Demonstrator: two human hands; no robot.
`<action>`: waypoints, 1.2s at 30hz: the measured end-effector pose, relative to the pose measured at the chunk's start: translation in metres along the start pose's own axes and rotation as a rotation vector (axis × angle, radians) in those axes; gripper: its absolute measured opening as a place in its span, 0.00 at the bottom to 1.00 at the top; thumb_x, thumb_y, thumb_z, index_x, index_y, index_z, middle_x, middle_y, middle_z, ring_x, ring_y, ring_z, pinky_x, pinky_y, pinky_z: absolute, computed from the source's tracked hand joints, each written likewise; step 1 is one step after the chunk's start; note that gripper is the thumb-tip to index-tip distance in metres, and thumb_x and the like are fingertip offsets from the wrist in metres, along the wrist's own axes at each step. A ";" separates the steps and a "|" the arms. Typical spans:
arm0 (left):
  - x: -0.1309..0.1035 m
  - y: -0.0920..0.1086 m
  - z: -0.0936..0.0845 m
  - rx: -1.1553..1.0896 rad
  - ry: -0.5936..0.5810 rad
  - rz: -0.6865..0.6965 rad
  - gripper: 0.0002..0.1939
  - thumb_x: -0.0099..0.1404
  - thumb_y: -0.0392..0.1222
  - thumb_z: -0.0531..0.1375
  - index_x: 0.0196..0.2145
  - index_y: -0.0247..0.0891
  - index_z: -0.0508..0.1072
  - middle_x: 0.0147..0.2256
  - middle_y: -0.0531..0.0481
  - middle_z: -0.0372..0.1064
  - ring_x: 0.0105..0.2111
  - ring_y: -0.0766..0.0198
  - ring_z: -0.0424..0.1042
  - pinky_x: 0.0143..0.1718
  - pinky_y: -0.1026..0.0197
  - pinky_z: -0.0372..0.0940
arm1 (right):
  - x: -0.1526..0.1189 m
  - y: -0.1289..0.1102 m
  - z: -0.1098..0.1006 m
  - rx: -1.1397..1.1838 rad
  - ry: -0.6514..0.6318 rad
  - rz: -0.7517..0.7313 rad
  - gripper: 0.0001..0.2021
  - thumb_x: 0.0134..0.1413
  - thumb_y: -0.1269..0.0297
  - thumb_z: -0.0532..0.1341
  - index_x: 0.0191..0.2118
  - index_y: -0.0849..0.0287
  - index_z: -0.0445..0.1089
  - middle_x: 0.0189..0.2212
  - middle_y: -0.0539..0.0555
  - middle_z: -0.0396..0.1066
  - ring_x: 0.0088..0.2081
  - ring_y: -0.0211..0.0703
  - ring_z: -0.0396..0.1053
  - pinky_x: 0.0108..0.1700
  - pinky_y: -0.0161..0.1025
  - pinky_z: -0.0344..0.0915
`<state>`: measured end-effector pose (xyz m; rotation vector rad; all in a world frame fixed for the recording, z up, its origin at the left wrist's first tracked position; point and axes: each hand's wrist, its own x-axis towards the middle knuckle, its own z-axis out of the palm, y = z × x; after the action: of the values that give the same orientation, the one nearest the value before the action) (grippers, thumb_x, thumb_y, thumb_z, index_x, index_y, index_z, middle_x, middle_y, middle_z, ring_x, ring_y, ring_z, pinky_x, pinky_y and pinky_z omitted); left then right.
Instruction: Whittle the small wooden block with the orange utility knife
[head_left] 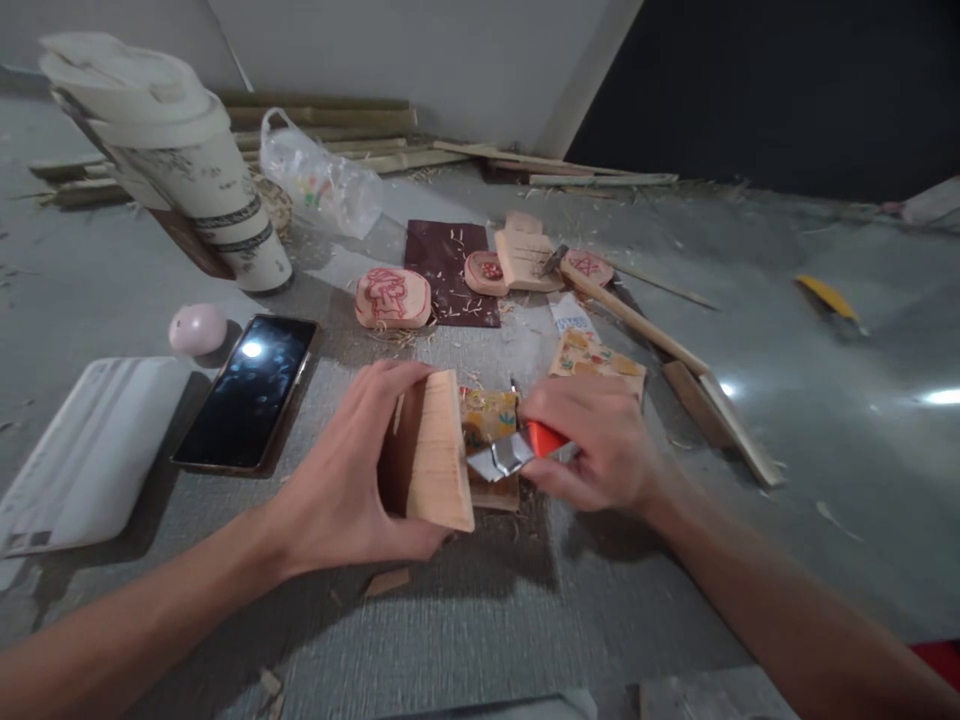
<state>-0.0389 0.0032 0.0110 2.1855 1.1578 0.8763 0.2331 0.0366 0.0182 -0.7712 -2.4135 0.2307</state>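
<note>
My left hand point(349, 460) is wrapped round a pale wooden block point(436, 455), holding it tilted up on edge with the thumb below and the fingers above. In my right hand point(604, 440) is a red utility knife point(546, 438) with its blade out, pointing left. The blade tip is at the block's right edge; whether it touches cannot be made out. Behind the blade lies a patterned yellow-brown piece point(491, 408), partly hidden by block and knife. Just beyond my right hand is another patterned piece point(600, 362).
A block with red line drawing point(393, 298) lies near a dark red sheet point(446, 255) strewn with shavings. A long-handled tool point(637, 325) rests behind my right hand. To the left are a phone point(251, 395), a tumbler point(187, 170) and a white packet point(97, 440). A yellow-handled tool point(825, 297) lies right.
</note>
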 end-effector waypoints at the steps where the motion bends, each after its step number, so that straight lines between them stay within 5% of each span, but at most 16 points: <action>1: 0.000 0.000 0.000 0.002 0.000 -0.004 0.49 0.47 0.44 0.72 0.63 0.47 0.54 0.55 0.42 0.63 0.52 0.45 0.67 0.54 0.39 0.68 | 0.000 -0.001 0.001 0.022 -0.011 -0.020 0.24 0.71 0.44 0.53 0.29 0.56 0.64 0.22 0.46 0.59 0.24 0.37 0.55 0.28 0.39 0.51; 9: -0.001 0.003 0.000 0.009 -0.015 0.011 0.49 0.48 0.45 0.71 0.64 0.47 0.54 0.56 0.43 0.63 0.51 0.46 0.68 0.52 0.41 0.68 | 0.005 -0.009 0.006 0.084 -0.050 -0.108 0.26 0.73 0.43 0.51 0.28 0.56 0.62 0.22 0.46 0.60 0.24 0.37 0.54 0.28 0.39 0.49; 18: 0.000 0.006 -0.004 0.061 0.003 0.023 0.47 0.49 0.43 0.70 0.63 0.45 0.54 0.55 0.42 0.63 0.50 0.47 0.67 0.50 0.43 0.67 | 0.004 -0.008 0.000 -0.119 0.068 -0.132 0.26 0.73 0.42 0.52 0.29 0.56 0.66 0.23 0.48 0.65 0.25 0.38 0.58 0.28 0.40 0.51; 23: -0.004 0.015 0.000 0.036 -0.144 0.242 0.49 0.48 0.45 0.71 0.63 0.44 0.53 0.53 0.42 0.66 0.50 0.46 0.67 0.52 0.43 0.67 | 0.000 0.021 -0.017 -0.276 0.220 0.122 0.18 0.72 0.51 0.58 0.32 0.56 0.70 0.22 0.47 0.66 0.23 0.36 0.60 0.28 0.38 0.55; 26: -0.003 0.014 0.000 0.054 -0.090 0.139 0.50 0.47 0.43 0.71 0.64 0.44 0.53 0.54 0.42 0.65 0.51 0.46 0.67 0.51 0.44 0.68 | -0.004 0.036 -0.024 -0.299 0.322 0.175 0.18 0.71 0.50 0.58 0.31 0.56 0.68 0.21 0.46 0.63 0.22 0.36 0.57 0.27 0.38 0.54; 29: 0.001 0.005 -0.002 0.133 -0.003 0.056 0.47 0.47 0.42 0.70 0.62 0.44 0.54 0.55 0.42 0.63 0.52 0.45 0.66 0.53 0.42 0.67 | -0.004 0.030 -0.018 -0.201 0.198 0.122 0.19 0.70 0.49 0.57 0.32 0.57 0.69 0.22 0.46 0.63 0.22 0.36 0.59 0.28 0.38 0.55; 36: 0.004 -0.004 -0.005 0.171 -0.018 0.018 0.47 0.48 0.43 0.70 0.62 0.44 0.54 0.56 0.42 0.62 0.54 0.44 0.65 0.56 0.42 0.66 | 0.002 -0.003 0.003 -0.044 -0.008 0.007 0.23 0.71 0.45 0.54 0.29 0.57 0.65 0.22 0.47 0.61 0.24 0.37 0.57 0.29 0.38 0.51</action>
<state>-0.0428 0.0095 0.0122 2.3386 1.2470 0.7892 0.2283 0.0352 0.0182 -0.7998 -2.4309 0.1837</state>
